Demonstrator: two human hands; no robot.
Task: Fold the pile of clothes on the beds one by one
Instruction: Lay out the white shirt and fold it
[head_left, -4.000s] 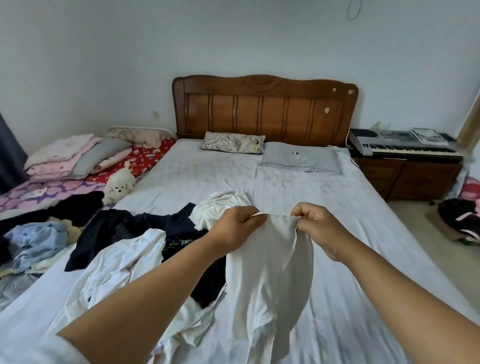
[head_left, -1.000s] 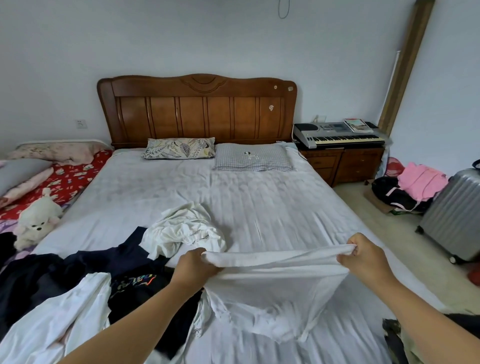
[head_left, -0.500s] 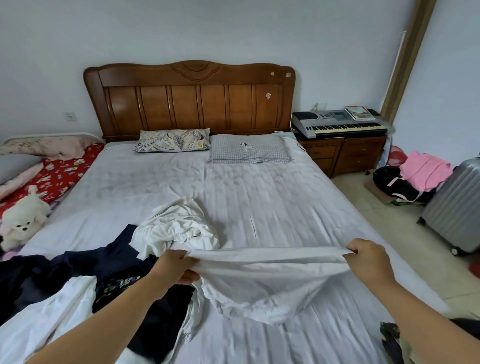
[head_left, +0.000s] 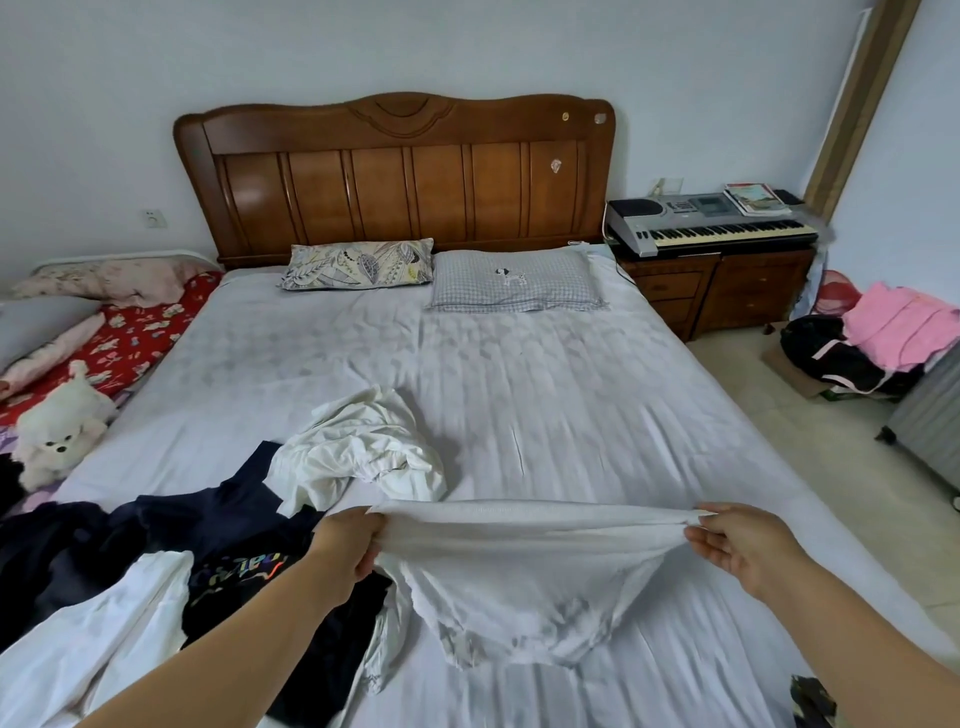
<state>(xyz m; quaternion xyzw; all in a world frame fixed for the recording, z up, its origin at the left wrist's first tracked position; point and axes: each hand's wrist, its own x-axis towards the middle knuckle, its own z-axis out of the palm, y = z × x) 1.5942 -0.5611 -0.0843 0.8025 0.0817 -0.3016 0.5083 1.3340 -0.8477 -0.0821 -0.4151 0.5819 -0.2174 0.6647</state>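
Observation:
A white garment (head_left: 524, 566) is stretched wide between my hands just above the bed (head_left: 519, 395). My left hand (head_left: 345, 545) grips its left end and my right hand (head_left: 737, 545) pinches its right end. Its lower part sags onto the sheet. To the left lies the pile: a crumpled white garment (head_left: 363, 452), a dark navy printed shirt (head_left: 228, 540) and another white piece (head_left: 98, 644) at the near left.
Two pillows (head_left: 358, 262) lie under the wooden headboard (head_left: 395, 171). A second bed with a plush dog (head_left: 57, 426) adjoins on the left. A keyboard (head_left: 711, 226) on a cabinet, bags (head_left: 857, 348) and a suitcase (head_left: 930, 415) stand on the right.
My hands have spread apart, pulling the white garment from a bunched hold into a wide span, and lowered it toward the sheet. The view has turned right.

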